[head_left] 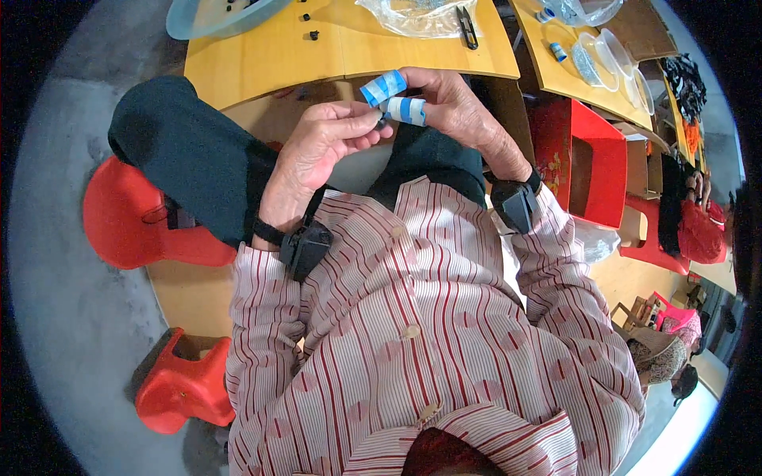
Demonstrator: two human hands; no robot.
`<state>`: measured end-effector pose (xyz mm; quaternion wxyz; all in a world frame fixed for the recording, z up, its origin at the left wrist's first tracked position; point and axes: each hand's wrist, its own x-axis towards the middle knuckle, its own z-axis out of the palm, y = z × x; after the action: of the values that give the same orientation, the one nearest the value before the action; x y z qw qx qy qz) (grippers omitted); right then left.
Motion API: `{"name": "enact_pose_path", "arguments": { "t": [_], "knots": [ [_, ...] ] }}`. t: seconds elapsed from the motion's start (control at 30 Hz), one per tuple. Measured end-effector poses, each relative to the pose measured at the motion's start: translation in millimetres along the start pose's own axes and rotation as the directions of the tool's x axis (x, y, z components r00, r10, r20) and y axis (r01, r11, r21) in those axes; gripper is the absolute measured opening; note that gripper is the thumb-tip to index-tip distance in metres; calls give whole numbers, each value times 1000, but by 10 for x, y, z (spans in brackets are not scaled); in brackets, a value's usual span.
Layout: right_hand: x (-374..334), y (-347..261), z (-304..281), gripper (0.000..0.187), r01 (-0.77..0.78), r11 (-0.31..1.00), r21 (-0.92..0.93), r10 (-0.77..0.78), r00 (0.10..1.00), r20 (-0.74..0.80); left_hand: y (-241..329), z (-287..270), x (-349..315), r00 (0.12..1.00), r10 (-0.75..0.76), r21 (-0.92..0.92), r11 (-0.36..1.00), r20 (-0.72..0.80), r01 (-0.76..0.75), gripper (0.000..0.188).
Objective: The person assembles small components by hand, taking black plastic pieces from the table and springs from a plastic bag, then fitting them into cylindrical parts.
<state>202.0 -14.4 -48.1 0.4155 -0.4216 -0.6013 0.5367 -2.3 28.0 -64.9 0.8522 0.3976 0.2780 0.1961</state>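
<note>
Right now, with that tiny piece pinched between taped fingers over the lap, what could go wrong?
1. The small dark part sits between left hand and right hand, away from the table; a slip would likely drop it onto the lap or floor.
2. Blue-and-white tape on the fingers may dull touch, weakening the pinch.

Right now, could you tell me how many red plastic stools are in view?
3: one stool left of the person's knee, one stool on the floor at lower left, one stool at right beside the red box; others may be hidden.
</note>
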Motion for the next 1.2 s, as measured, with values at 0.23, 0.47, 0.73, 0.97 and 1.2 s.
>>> {"name": "enact_pose_path", "arguments": {
  "t": [0.23, 0.47, 0.73, 0.97, 1.2],
  "knots": [
    [-3, -73, -34, 24, 4, 998, -57, -5, 1000, -6, 6, 75, -37, 996, 42, 68, 997, -81, -37, 27],
    [8, -86, -36, 24, 40, 999, 0, -40, 999, -6, -10, 13, -8, 997, 41, 24, 999, -67, -40, 12],
    [0, -63, -56, 24, -5, 1000, 14, 5, 1000, 4, -4, 64, -12, 995, 67, 14, 998, -71, -66, 11],
    [-2, -65, -67, 25, 19, 999, 32, -20, 1000, 18, -32, 9, 9, 996, 55, 6, 998, -69, -55, 24],
    [-9, -98, -70, 25, 37, 999, -16, -37, 999, 12, 10, 29, -10, 998, 31, 26, 999, -56, -30, 11]
  ]
}}
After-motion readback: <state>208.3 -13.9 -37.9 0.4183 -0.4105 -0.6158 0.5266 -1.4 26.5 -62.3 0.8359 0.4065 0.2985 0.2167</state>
